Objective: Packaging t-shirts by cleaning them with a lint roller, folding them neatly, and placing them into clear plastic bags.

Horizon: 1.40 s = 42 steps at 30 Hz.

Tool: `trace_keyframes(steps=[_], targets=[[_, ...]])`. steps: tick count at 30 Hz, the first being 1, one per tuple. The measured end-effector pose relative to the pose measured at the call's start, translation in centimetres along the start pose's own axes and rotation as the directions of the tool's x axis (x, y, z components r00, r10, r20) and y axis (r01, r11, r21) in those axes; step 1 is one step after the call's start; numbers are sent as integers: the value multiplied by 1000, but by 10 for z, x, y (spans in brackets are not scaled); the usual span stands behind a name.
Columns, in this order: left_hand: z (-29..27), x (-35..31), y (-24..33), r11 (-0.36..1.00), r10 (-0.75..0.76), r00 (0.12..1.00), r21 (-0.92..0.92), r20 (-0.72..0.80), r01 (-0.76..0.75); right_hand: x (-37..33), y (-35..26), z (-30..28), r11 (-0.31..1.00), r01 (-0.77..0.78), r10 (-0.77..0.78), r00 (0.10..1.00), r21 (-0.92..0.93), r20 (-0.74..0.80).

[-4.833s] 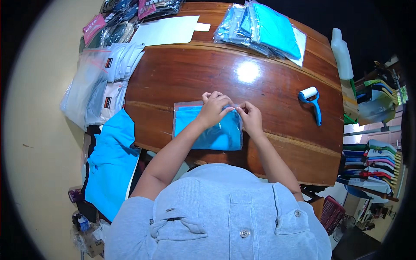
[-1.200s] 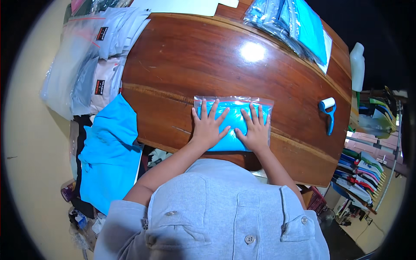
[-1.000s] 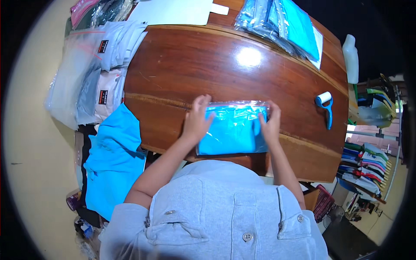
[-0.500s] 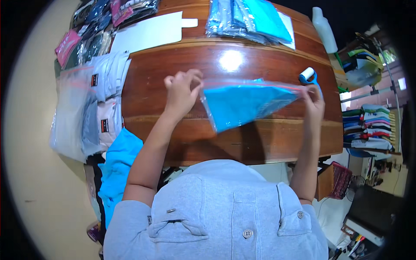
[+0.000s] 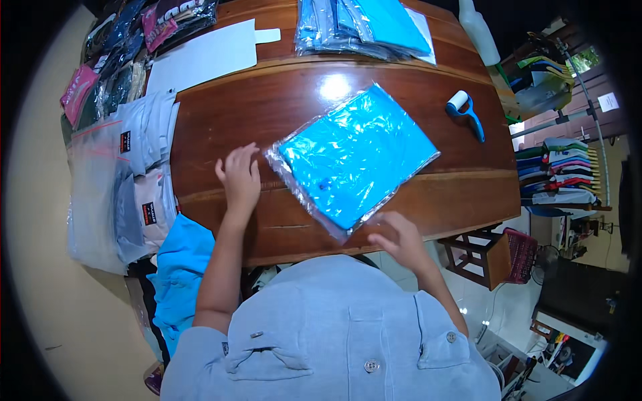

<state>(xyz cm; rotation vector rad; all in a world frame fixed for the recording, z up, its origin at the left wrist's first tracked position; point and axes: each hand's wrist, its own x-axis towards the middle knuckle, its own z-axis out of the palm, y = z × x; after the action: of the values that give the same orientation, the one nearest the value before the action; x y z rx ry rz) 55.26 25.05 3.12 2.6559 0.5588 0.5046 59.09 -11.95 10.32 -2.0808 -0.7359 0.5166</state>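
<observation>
A bright blue folded garment in a clear plastic bag point(image 5: 358, 157) lies flat and turned at an angle on the wooden table point(image 5: 461, 200). Just off its left corner is my left hand point(image 5: 241, 177), open, with its fingers apart. My right hand point(image 5: 401, 240), also open and empty, hovers by the bag's near right edge at the front of the table. Neither hand grips anything.
At the far side sits a stack of bagged blue garments point(image 5: 374, 33), with a white board point(image 5: 207, 57) to its left. Clear bags point(image 5: 97, 194) and pale folded garments point(image 5: 147, 134) line the left edge. Loose blue cloth point(image 5: 180, 260) hangs below them. A lint roller point(image 5: 468, 113) lies at right.
The bagged garment, held up by its top edge before, now rests flat on the table. Both hands have let go; the right came nearer and leftward. The whole view shifted slightly.
</observation>
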Motion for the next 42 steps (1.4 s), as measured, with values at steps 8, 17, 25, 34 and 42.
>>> trace_keyframes(steps=[8,17,25,34,42], targets=[[56,-110,50,965,256,868,-65,425,-253,145,172,-66,854,-365,124,834,-371,-537],[63,-121,33,918,217,971,-359,98,-169,202,145,-147,754,-656,625,715,-8,314],[66,-127,42,999,21,996,-39,-88,-24,85,-8,-192,527,-301,364,925,795,109],[73,-126,51,977,-113,994,182,-12,113,316,2,-329,157,144,-168,979,977,-117],[74,-123,54,949,-208,978,240,-16,206,472,-59,-449,161,557,110,810,815,-576]])
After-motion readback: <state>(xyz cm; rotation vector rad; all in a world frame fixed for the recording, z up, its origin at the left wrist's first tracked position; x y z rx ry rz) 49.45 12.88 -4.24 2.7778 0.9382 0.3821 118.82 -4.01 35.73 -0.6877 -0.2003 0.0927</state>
